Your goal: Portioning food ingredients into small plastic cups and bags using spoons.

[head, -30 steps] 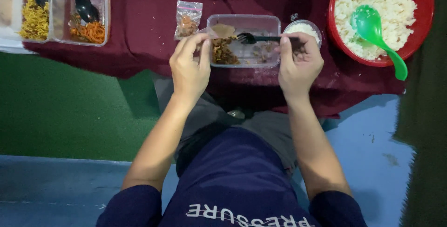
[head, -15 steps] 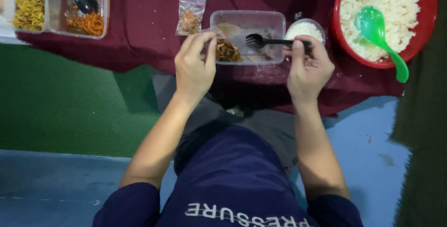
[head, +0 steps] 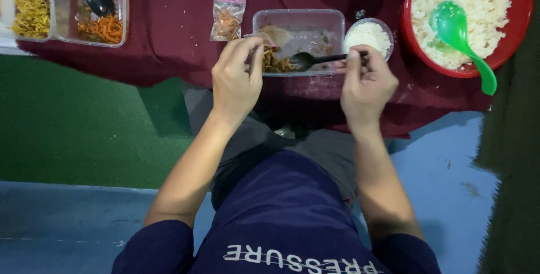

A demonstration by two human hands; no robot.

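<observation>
A clear plastic food box (head: 332, 18) sits on the dark red tablecloth in front of me, with brown food in its left part. My left hand (head: 236, 80) pinches a small clear bag with brownish contents (head: 275, 35) over the box's left side. My right hand (head: 365, 83) grips the handle of a black plastic spoon (head: 308, 59) whose bowl lies inside the box, near the brown food.
A small round cup of white rice (head: 368, 35) stands right of the box. A red bowl of rice (head: 520, 15) with a green ladle (head: 458, 41) is at the far right. A sealed snack bag (head: 226, 16) and trays of yellow and orange food (head: 67, 12) lie left.
The spoon has slid left inside the box toward the brown food. My left hand has tipped the small bag lower over the box. Both hands stay at the box.
</observation>
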